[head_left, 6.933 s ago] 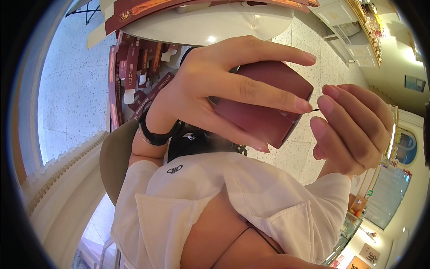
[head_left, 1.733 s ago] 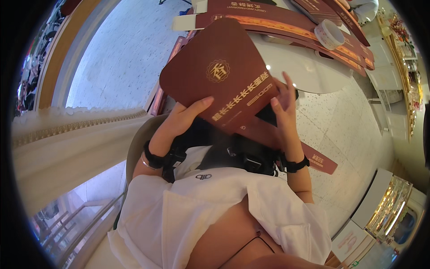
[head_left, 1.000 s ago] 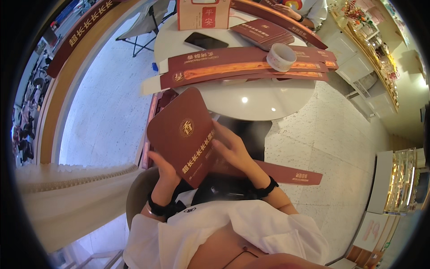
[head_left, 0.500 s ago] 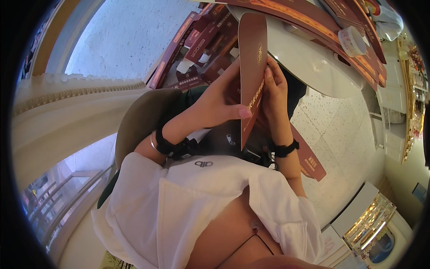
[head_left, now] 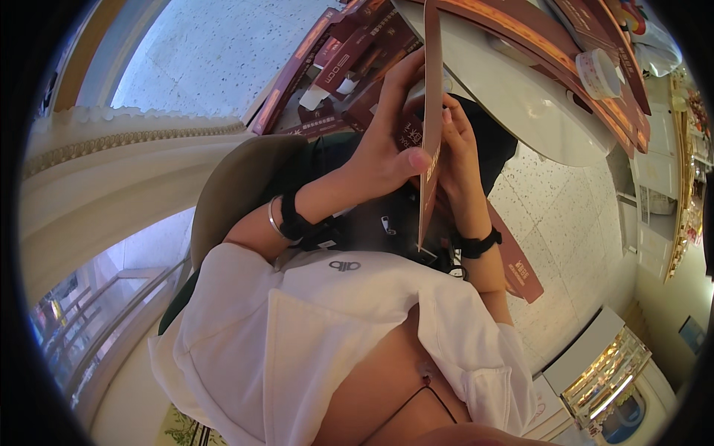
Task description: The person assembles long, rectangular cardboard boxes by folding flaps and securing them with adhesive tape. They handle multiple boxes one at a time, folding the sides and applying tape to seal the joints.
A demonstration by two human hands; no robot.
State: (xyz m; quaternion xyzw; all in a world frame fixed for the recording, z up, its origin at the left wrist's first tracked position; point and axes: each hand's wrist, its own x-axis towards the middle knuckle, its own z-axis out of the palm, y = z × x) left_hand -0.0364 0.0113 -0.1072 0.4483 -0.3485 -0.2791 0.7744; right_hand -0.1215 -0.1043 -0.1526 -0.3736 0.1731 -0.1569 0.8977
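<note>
A long, flat maroon carton [head_left: 433, 97] with gold print stands upright between my hands, seen almost edge-on. My left hand [head_left: 390, 152] grips it from the left. The thumb presses near its edge and the fingers reach up along its side, partly hidden. On the other side my right hand [head_left: 462, 160] holds the carton, fingers bent against it. Below my right forearm another maroon cardboard piece [head_left: 518, 264] shows, partly covered by the arm.
Several maroon cartons [head_left: 349, 63] are heaped at the far left of the white round table [head_left: 535, 123]. Flattened maroon cardboard [head_left: 513, 33] lies across its far side, with a roll of tape [head_left: 599, 74] on top. A cream, moulded ledge [head_left: 134, 160] runs along the left.
The carton has turned from showing its broad printed face to nearly edge-on and has moved slightly right. My left hand has shifted right with it and its fingers now reach higher.
</note>
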